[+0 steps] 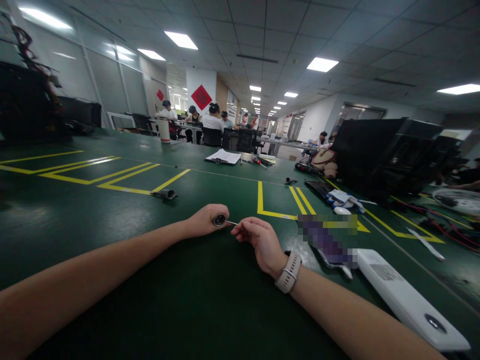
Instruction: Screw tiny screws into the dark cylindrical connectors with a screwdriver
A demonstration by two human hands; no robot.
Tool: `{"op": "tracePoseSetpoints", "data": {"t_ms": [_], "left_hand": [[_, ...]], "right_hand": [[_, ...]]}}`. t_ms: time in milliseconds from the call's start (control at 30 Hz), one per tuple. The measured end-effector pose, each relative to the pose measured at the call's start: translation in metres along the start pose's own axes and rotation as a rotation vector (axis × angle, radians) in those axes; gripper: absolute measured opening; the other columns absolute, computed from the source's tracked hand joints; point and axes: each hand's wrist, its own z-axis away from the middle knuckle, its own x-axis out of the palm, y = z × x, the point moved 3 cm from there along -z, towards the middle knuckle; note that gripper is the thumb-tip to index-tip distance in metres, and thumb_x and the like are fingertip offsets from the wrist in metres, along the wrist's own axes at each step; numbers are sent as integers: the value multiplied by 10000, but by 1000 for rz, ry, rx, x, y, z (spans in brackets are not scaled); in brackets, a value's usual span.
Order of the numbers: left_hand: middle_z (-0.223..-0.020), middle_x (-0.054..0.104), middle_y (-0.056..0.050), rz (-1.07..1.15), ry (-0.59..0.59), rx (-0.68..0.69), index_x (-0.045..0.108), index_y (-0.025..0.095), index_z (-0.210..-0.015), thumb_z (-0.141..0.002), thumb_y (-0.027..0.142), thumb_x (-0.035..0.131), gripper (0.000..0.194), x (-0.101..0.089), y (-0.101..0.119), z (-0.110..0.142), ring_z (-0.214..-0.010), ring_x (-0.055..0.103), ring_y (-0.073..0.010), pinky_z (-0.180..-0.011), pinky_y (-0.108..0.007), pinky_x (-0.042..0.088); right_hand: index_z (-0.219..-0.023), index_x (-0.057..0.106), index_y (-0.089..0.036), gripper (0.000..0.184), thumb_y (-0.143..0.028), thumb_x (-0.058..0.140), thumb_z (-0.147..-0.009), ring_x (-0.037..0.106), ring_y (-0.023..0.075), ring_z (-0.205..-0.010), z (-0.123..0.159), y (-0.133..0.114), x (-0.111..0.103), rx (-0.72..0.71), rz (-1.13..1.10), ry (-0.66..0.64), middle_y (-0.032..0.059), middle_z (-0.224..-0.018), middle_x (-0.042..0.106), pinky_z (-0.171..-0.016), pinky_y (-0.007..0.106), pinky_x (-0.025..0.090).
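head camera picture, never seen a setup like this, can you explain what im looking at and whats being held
There is no machine working here: these are a person's own two bare hands. The one picture comes from a camera worn on that person's head, looking forward and down, so both forearms reach in from the bottom.

The left hand holds a small round piece with a dark opening. The right hand, with a pale watch strap on its wrist, pinches a thin rod that reaches toward that piece; whether its tip goes inside is too small to tell.

On the green table are yellow lines, a dark fitting, papers, a cup and a long white device.
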Motion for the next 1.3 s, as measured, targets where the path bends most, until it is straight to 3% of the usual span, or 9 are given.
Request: {"op": "tracePoseSetpoints", "data": {"t_ms": [200,433,700,967,1167,1300], "left_hand": [[-617,484,27,-16,32,-37,482,165,-664,-809,324,514,217,0,-2,-1,-577,471,-110,-547,-218,350],[-644,502,6,-72,38,-58,502,168,-666,-804,252,507,162,1,0,-1,-631,472,-143,-614,-266,348],[-627,482,25,23,47,-61,479,163,-676,-808,321,520,210,0,-4,0,-585,472,-113,-563,-224,366],[-629,486,31,54,37,-68,482,161,-675,-789,366,544,243,1,-6,0,-577,474,-103,-545,-207,366],[-633,481,18,-34,45,-96,486,161,-664,-796,284,526,185,1,-4,-1,-588,453,-124,-563,-239,331],[-638,484,13,-57,27,-75,488,166,-658,-803,254,508,171,1,0,-1,-622,455,-138,-599,-257,327]], "right_hand": [[-689,634,-158,124,-255,574,-737,542,131,-629,1,0,2,-42,18,31,33,-707,663,-634,276,396],[-696,651,-172,134,-266,573,-751,529,141,-656,2,1,4,-111,240,33,25,-716,647,-638,285,394],[-685,632,-148,122,-249,581,-729,538,130,-620,0,1,0,-9,-6,18,40,-692,660,-617,273,391],[-676,619,-155,106,-249,587,-712,539,132,-612,1,-2,1,5,-61,33,33,-676,655,-613,273,390],[-686,633,-165,138,-271,573,-751,527,132,-644,1,2,3,-108,163,59,25,-710,644,-626,273,394],[-696,643,-170,133,-272,575,-749,526,133,-652,1,3,6,-94,253,21,22,-722,638,-621,274,393]]}}
